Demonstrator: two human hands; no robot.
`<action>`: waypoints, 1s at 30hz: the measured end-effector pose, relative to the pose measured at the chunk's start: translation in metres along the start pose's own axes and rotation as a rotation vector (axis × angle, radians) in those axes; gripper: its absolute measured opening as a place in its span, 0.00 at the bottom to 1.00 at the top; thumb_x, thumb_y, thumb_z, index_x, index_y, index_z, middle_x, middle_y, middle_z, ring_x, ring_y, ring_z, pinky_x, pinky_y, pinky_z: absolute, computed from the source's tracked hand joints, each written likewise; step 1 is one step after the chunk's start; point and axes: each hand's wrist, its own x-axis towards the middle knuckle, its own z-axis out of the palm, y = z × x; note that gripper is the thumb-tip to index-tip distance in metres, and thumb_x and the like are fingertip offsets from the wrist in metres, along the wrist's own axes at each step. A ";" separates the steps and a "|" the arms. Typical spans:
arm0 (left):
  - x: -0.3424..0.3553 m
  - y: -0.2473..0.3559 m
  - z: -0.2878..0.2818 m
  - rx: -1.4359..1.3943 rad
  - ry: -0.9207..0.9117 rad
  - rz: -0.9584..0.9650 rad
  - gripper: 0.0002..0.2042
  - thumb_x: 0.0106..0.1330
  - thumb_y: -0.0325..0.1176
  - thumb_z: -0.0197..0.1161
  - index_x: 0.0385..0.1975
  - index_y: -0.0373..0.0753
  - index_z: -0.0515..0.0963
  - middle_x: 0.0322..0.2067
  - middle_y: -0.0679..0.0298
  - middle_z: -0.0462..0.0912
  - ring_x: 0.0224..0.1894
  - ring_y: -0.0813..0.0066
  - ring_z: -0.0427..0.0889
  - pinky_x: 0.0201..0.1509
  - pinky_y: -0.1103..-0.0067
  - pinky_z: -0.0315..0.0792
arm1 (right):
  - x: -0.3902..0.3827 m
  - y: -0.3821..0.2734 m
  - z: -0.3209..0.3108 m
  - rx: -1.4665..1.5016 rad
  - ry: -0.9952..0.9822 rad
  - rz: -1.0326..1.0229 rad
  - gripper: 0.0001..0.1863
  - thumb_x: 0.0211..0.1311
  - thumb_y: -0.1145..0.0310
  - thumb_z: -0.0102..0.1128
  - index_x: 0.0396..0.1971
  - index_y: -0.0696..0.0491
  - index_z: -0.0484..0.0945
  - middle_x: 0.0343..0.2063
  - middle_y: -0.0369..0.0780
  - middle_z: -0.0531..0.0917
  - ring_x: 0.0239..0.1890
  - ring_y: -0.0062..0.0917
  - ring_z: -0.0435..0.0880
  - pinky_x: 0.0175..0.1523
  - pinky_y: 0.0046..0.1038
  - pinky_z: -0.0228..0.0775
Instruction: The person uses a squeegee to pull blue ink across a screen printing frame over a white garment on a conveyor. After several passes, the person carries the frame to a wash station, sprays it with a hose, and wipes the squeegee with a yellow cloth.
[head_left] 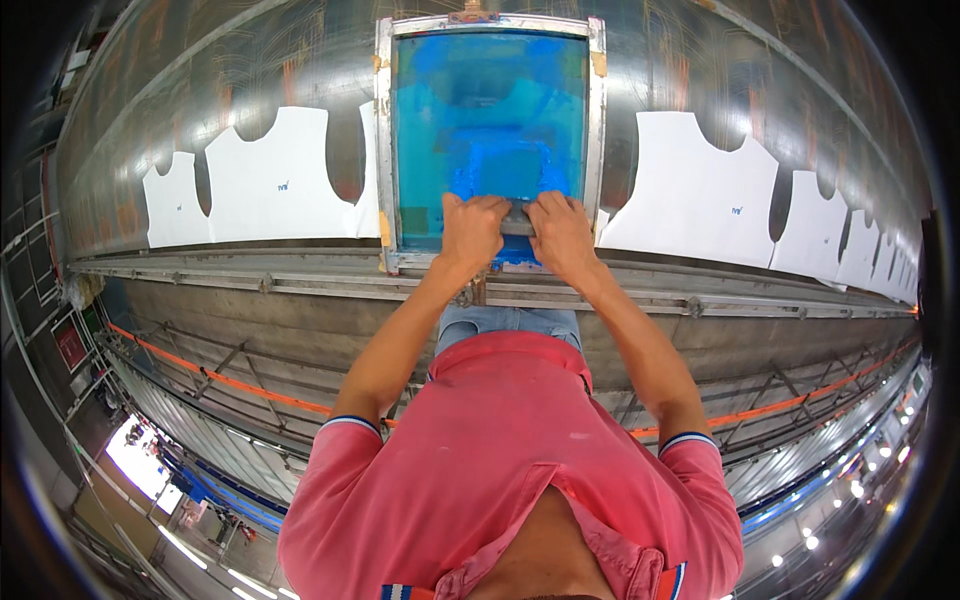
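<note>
A screen-printing frame (597, 130) with pale, stained edges lies on the metal table in front of me. Its mesh (480, 75) is teal, with bright blue ink (510, 150) smeared around a rectangular patch near the middle. My left hand (472, 228) and my right hand (562, 230) are closed, side by side, on a grey squeegee (517, 217). The squeegee lies across the near part of the mesh. Most of its grip is hidden beneath my fingers, and blue ink shows just below it.
White cut fabric pieces (270, 175) lie flat to the left, and more white pieces (700, 190) lie to the right, with small blue prints. A metal rail (650, 295) runs along the table's near edge. Behind me stretches an orange strip (230, 372) beside another long table.
</note>
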 end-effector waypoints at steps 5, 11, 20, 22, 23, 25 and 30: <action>0.047 -0.015 -0.016 0.111 -0.159 -0.066 0.11 0.45 0.24 0.61 0.27 0.44 0.85 0.25 0.59 0.84 0.28 0.60 0.81 0.38 0.65 0.59 | 0.057 0.019 -0.031 -0.063 -0.179 0.056 0.16 0.43 0.71 0.67 0.35 0.56 0.78 0.37 0.44 0.78 0.48 0.36 0.75 0.50 0.39 0.68; 0.048 -0.010 -0.016 0.069 -0.092 0.000 0.15 0.48 0.23 0.58 0.33 0.46 0.87 0.27 0.56 0.85 0.30 0.58 0.83 0.34 0.63 0.62 | 0.051 0.030 -0.014 -0.014 0.012 -0.026 0.13 0.43 0.72 0.66 0.32 0.56 0.78 0.35 0.44 0.78 0.46 0.38 0.76 0.49 0.40 0.69; 0.066 -0.020 -0.017 0.086 -0.156 -0.036 0.11 0.47 0.23 0.61 0.27 0.46 0.86 0.24 0.55 0.84 0.28 0.59 0.82 0.36 0.64 0.60 | 0.071 0.034 -0.034 -0.033 -0.153 0.051 0.12 0.44 0.73 0.65 0.32 0.55 0.79 0.35 0.42 0.79 0.47 0.36 0.76 0.51 0.41 0.68; 0.088 -0.023 -0.021 0.089 -0.163 -0.052 0.11 0.47 0.23 0.61 0.27 0.45 0.86 0.25 0.55 0.84 0.28 0.59 0.82 0.36 0.64 0.60 | 0.080 0.038 -0.035 -0.021 -0.092 0.029 0.13 0.44 0.74 0.65 0.33 0.55 0.79 0.35 0.43 0.79 0.47 0.37 0.76 0.51 0.40 0.68; 0.093 -0.024 -0.021 0.093 -0.167 -0.061 0.11 0.46 0.23 0.61 0.27 0.45 0.86 0.25 0.55 0.84 0.28 0.59 0.82 0.36 0.64 0.60 | 0.081 0.038 -0.035 -0.001 -0.057 0.018 0.14 0.43 0.74 0.65 0.34 0.55 0.78 0.35 0.44 0.78 0.47 0.39 0.76 0.51 0.40 0.69; 0.068 -0.017 -0.009 0.048 -0.078 0.001 0.13 0.46 0.22 0.59 0.29 0.44 0.86 0.28 0.56 0.85 0.30 0.61 0.83 0.35 0.66 0.61 | 0.069 0.040 -0.023 0.024 -0.007 0.006 0.15 0.43 0.75 0.65 0.36 0.56 0.78 0.35 0.45 0.78 0.47 0.41 0.76 0.52 0.39 0.69; -0.004 0.014 -0.003 -0.001 -0.042 -0.015 0.15 0.45 0.20 0.58 0.32 0.42 0.85 0.33 0.61 0.87 0.32 0.67 0.83 0.37 0.68 0.60 | -0.005 0.006 -0.009 0.007 -0.027 0.021 0.19 0.45 0.70 0.69 0.41 0.56 0.78 0.38 0.46 0.78 0.48 0.42 0.75 0.54 0.39 0.68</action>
